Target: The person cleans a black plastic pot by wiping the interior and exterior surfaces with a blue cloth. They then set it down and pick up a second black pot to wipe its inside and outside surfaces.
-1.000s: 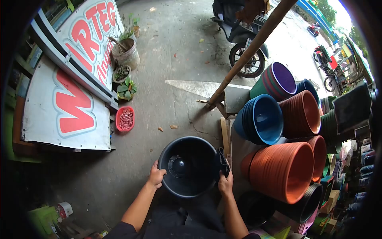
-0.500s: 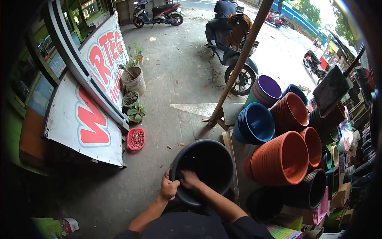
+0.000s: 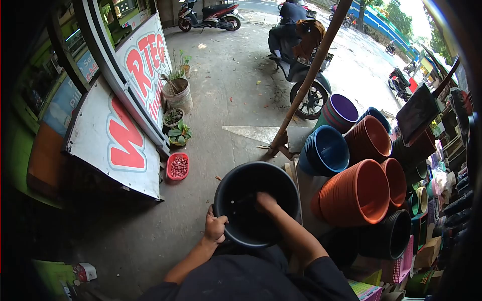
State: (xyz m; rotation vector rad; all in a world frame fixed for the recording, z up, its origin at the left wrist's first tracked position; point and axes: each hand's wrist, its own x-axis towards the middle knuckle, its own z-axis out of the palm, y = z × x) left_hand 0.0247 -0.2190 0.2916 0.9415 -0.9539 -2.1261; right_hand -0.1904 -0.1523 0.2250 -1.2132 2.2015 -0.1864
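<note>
A large black plastic bucket (image 3: 236, 175) is tilted in front of me, its wide mouth facing up toward me. My left hand (image 3: 215, 227) grips the left side of its rim, thumb over the edge. Inside the bucket, toward the middle of the far wall, is my right hand (image 3: 265, 202); its fingers are lost in the dark interior, so what they hold, if anything, does not show. A small pale spot is visible on the inner surface to the left of that hand.
Stacked orange buckets (image 3: 355, 193), blue buckets (image 3: 325, 150) and purple-topped buckets (image 3: 337, 113) stand on the right. A slanted wooden pole (image 3: 307, 83) rises before a person on a parked scooter (image 3: 310, 93). At left are a sign board (image 3: 113, 143), potted plants (image 3: 178, 134) and a red basket (image 3: 177, 166).
My right hand has moved from near the left rim deeper into the bucket, up and to the right. The bucket has shifted slightly upward in view, while my left hand stays on its rim.
</note>
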